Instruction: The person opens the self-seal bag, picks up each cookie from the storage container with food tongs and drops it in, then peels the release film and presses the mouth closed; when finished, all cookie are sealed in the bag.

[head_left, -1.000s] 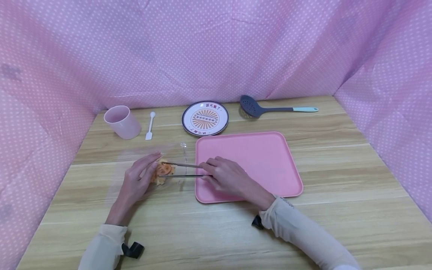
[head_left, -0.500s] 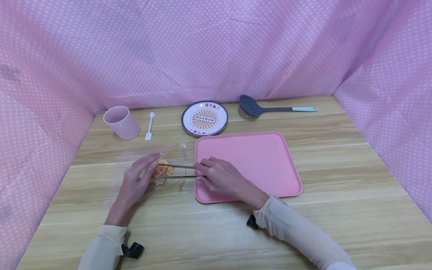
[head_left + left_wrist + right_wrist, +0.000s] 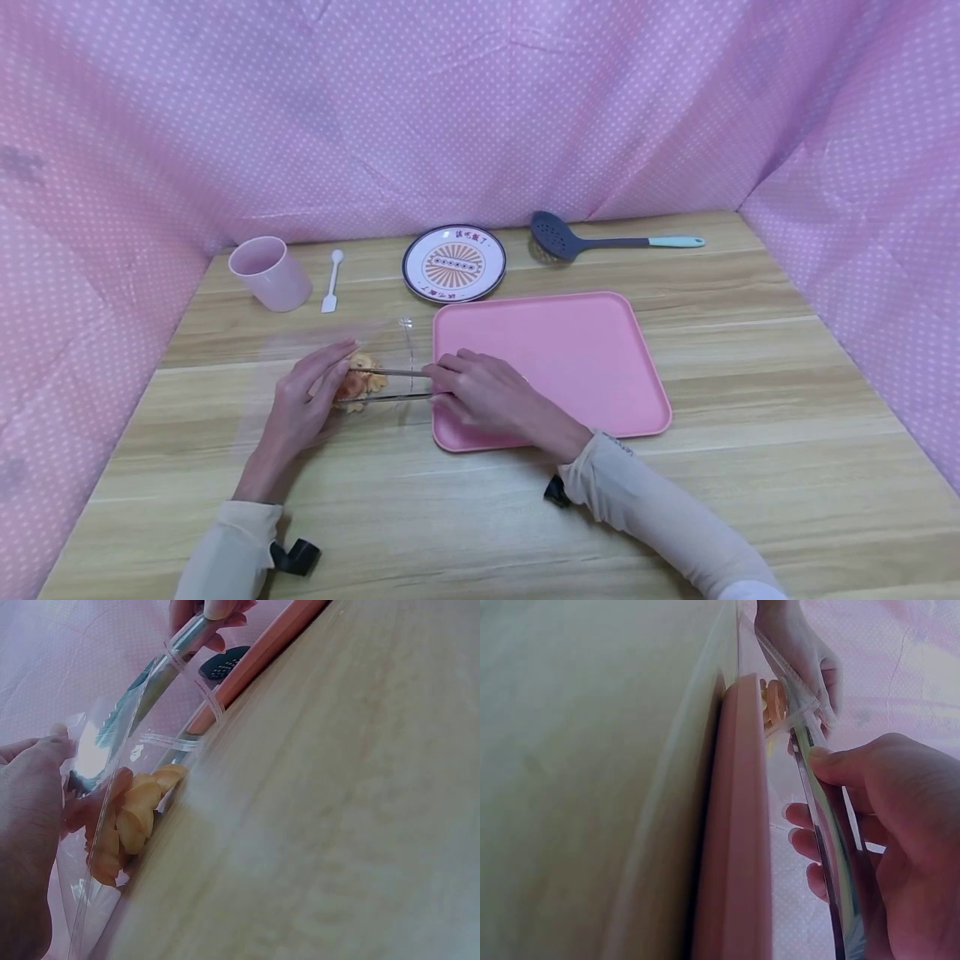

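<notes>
My left hand pinches the upper layer of a clear plastic zip bag that lies left of the pink tray. Inside the bag are several orange and yellow flower-shaped snack pieces. My right hand grips metal tongs over the tray's left edge. Their two arms are spread apart and reach through the bag's mouth, around or over the pieces. In the left wrist view the tongs' toothed end shows through the plastic. Whether the tips touch a piece I cannot tell.
Behind the bag stand a pink cup and a small white spatula-like tool. A white patterned plate lies behind the tray. To its right is a dark slotted skimmer with a mint handle. Pink dotted cloth hangs behind the table.
My right hand has shifted left, pushing the tongs deeper into the bag, and their ends are now closer to my left fingers. The left hand has stayed in place.
</notes>
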`<action>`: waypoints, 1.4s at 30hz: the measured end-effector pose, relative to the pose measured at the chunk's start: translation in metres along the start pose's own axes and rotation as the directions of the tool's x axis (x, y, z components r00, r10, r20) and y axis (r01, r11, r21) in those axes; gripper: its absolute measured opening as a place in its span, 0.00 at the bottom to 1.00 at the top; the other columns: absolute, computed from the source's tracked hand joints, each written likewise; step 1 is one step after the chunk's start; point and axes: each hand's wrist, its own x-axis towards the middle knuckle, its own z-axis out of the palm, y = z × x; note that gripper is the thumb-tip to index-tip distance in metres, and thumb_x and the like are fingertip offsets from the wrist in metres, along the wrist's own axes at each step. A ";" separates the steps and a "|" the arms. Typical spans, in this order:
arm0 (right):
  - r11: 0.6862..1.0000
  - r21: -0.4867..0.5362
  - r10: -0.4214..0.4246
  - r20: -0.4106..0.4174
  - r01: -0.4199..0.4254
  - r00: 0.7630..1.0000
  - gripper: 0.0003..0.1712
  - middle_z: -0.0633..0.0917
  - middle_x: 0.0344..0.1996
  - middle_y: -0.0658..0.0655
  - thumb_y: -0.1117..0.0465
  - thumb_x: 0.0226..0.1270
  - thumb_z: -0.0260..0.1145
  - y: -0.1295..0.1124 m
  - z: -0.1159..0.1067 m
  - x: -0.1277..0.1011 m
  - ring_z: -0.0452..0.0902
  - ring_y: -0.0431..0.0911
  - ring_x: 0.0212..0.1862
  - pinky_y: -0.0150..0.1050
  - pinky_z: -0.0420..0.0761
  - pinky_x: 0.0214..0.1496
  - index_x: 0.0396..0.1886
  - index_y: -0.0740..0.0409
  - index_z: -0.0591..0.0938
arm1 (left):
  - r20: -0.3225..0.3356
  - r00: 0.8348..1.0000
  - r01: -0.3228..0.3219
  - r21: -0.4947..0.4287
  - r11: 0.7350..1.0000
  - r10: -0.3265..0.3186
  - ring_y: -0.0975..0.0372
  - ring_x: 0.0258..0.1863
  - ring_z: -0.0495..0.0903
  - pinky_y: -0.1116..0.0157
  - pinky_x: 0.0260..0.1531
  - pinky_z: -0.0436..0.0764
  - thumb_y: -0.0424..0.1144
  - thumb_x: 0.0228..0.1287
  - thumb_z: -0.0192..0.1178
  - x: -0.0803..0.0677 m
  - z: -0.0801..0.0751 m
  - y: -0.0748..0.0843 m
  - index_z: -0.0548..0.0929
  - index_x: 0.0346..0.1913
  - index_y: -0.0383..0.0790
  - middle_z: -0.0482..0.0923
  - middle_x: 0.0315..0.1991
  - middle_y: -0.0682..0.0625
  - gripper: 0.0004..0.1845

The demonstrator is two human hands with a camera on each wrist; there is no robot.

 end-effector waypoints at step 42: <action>0.959 0.051 0.285 -0.175 -0.280 0.943 0.26 0.85 0.48 0.60 0.62 0.68 0.74 0.060 -0.035 -0.105 0.80 0.54 0.48 0.53 0.84 0.49 0.63 0.63 0.82 | 0.014 1.000 0.008 0.006 1.000 -0.008 0.44 0.57 0.81 0.72 0.66 0.69 0.14 0.61 0.63 0.001 0.001 0.000 0.86 0.58 0.33 0.84 0.57 0.39 0.24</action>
